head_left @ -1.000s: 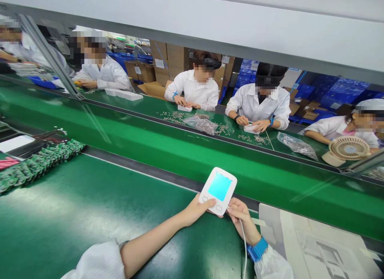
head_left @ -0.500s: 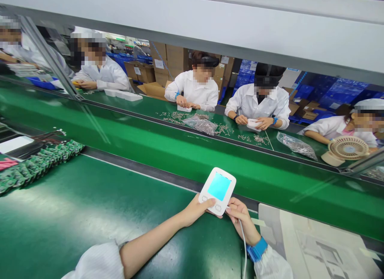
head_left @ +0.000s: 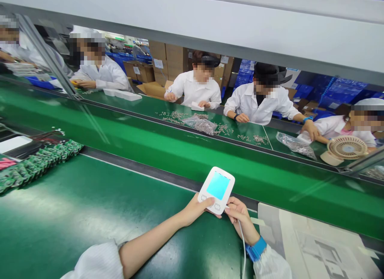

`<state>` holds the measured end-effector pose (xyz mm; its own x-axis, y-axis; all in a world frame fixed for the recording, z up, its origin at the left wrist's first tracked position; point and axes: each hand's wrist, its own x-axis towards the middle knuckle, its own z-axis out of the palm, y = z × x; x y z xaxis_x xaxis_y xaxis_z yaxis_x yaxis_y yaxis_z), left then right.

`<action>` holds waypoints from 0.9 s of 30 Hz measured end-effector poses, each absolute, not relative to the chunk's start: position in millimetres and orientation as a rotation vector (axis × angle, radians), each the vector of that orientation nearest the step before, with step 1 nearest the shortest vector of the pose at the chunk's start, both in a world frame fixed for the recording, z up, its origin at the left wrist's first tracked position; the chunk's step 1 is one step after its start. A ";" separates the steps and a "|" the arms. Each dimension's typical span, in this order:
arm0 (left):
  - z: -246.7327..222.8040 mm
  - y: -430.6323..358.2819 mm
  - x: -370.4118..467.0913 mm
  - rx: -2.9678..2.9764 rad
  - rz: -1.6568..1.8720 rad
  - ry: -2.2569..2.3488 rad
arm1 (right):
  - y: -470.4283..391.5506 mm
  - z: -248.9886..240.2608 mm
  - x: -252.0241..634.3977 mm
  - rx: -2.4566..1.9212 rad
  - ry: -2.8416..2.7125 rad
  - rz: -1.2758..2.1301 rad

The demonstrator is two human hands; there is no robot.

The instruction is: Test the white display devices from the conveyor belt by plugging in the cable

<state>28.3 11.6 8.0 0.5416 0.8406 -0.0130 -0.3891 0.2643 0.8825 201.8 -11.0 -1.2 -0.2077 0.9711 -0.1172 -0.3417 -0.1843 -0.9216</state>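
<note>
A white handheld device [head_left: 226, 196] with a lit cyan screen is tilted above the green table near its far edge. My left hand [head_left: 195, 211] grips its lower left side, the thumb lying on the front by the outlined buttons. At the device's lower right corner, my right hand [head_left: 241, 217] is closed on a white cable [head_left: 243, 247], its fingers pinching the cable's end against the device. The cable hangs down past my right wrist, which wears a blue band. Whether the plug is fully seated cannot be seen.
Green circuit boards [head_left: 39, 163] with wires lie on the table [head_left: 90, 207] at left. Taped sheets [head_left: 300, 231] cover the right side. Beyond the green belt [head_left: 135, 141], several people in white work beside small parts, bags and a fan [head_left: 346, 147].
Across the belt, one person's hand has reached right with a white piece, and another person's hands have moved apart. My hands and the device have barely moved.
</note>
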 end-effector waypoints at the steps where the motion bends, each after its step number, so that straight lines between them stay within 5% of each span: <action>1: 7.9 11.7 28.4 0.976 0.893 0.540 | -10.9 -1.3 201.9 -0.941 -0.983 1.610; 27: 7.2 11.3 27.4 0.954 0.900 0.525 | -7.1 -11.7 203.3 -0.936 -0.991 1.619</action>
<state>27.4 11.3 7.2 0.5415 0.8407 -0.0039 -0.4178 0.2732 0.8665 203.3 -7.1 -11.7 -0.2217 0.9685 -0.1133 -0.3396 -0.1857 -0.9221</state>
